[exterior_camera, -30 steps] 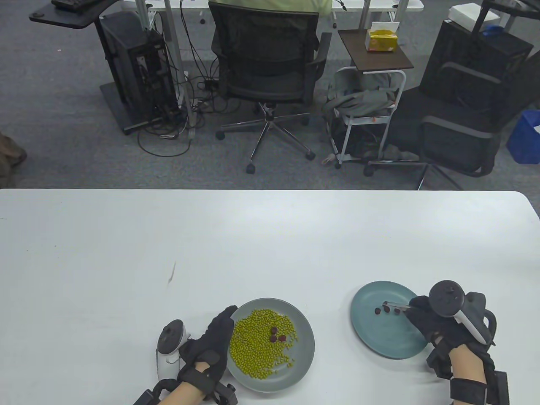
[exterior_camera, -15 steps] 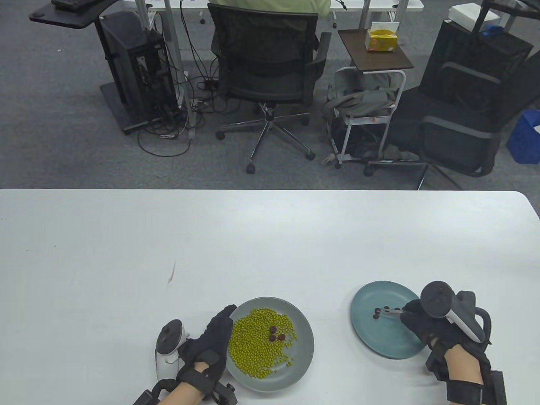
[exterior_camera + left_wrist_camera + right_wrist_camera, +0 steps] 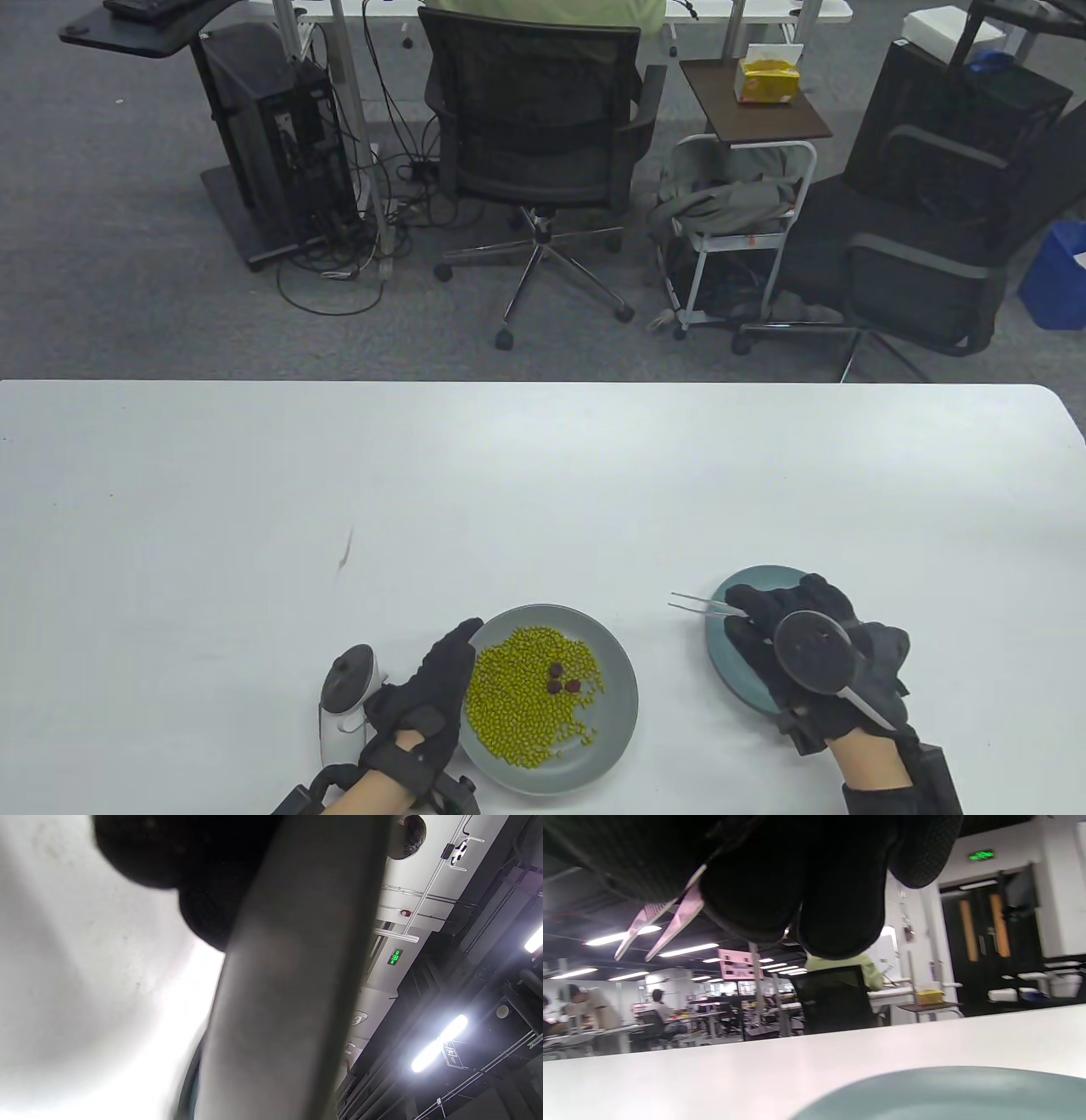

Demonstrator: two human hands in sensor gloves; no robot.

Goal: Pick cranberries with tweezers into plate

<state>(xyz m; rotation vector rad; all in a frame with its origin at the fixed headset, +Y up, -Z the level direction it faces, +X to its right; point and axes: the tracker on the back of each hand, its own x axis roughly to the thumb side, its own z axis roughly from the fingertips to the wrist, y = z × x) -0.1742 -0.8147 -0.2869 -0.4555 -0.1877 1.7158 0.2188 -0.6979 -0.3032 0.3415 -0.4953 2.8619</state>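
A grey plate [image 3: 615,713] of green beans [image 3: 517,696] holds three dark red cranberries [image 3: 562,679] near its middle. My left hand [image 3: 424,696] rests against its left rim; in the left wrist view the rim [image 3: 288,984] fills the frame. My right hand [image 3: 806,654] grips metal tweezers [image 3: 700,604] over the teal plate [image 3: 721,654]. The tweezer tips point left past that plate's rim, apart and empty; they also show in the right wrist view [image 3: 657,929]. My hand hides the cranberries on the teal plate [image 3: 946,1094].
The white table [image 3: 543,492] stretches back to its far edge. Beyond it stand an office chair [image 3: 543,144], a small cart [image 3: 747,212] and a computer tower [image 3: 271,144] on the floor.
My right hand has moved left and turned over the teal plate, carrying the tweezers from the plate's middle out past its left rim. The grey plate has shifted slightly right. My left hand stays.
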